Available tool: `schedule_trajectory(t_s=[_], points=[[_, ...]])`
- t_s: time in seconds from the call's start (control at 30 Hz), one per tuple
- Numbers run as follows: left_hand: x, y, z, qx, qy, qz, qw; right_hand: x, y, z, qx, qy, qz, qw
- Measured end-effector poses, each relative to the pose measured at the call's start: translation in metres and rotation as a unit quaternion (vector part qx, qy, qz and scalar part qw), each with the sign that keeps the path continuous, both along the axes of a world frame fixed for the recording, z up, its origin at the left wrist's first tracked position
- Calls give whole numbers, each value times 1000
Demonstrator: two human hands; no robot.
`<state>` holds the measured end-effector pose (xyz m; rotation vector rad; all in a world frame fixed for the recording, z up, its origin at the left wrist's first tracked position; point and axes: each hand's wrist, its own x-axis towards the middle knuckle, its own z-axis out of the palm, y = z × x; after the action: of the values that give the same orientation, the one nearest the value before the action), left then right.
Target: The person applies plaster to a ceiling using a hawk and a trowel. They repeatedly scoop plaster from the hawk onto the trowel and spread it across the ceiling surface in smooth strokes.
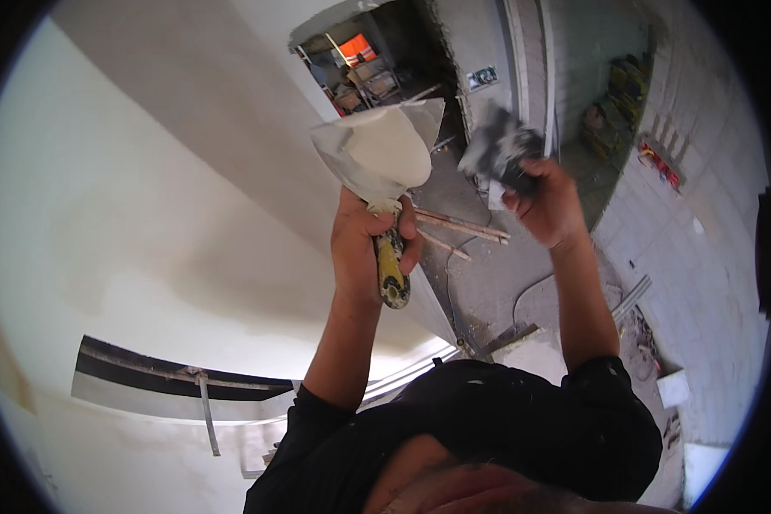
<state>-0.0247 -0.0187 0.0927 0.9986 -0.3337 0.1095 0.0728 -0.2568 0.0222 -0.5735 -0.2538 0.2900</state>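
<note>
My left hand [355, 248] is wrapped round the yellow and black handle of a wide trowel [327, 141], its blade pointing away from me. A smooth mound of off-white plaster [390, 150] lies on that blade. To the right and apart from it, my right hand [546, 206] grips a dark, flat spreader blade [497, 150] smeared with pale plaster. Motion blurs this spreader, so its exact shape is hard to make out. Neither tool touches a wall.
A smooth, pale wall [128, 214] curves along my left. Wooden sticks [463, 225] and a cable [531, 291] lie on the dusty floor. Beyond a rough doorway stand cluttered shelves [373, 81]. Red wires [660, 163] stick out of the grey wall [702, 257] at right.
</note>
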Motion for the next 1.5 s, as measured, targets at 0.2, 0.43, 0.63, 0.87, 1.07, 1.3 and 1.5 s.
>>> schedule_trajectory(t_s=[0.2, 0.43, 0.63, 0.87, 1.07, 1.3, 1.5], points=[[21, 0, -4, 47, -65, -54, 995, -35, 41, -9, 46, 16, 153, 987], [35, -9, -33, 108, -147, 89, 979, -47, 49, 12, 29, 20, 111, 993], [48, 15, -64, 298, -215, 152, 917, -50, 48, 14, -2, -20, 56, 998], [48, 13, -62, 426, -388, 244, 780, -55, 53, 12, -21, 10, -35, 999], [45, 23, -73, 490, -375, 257, 744, -53, 39, 15, -18, 34, -35, 999], [44, 37, -92, 460, -48, 148, 874, -42, 2, 22, -4, 6, -116, 993], [19, 20, -73, 92, 128, -59, 986, -10, -32, 18, -56, -157, -257, 952]])
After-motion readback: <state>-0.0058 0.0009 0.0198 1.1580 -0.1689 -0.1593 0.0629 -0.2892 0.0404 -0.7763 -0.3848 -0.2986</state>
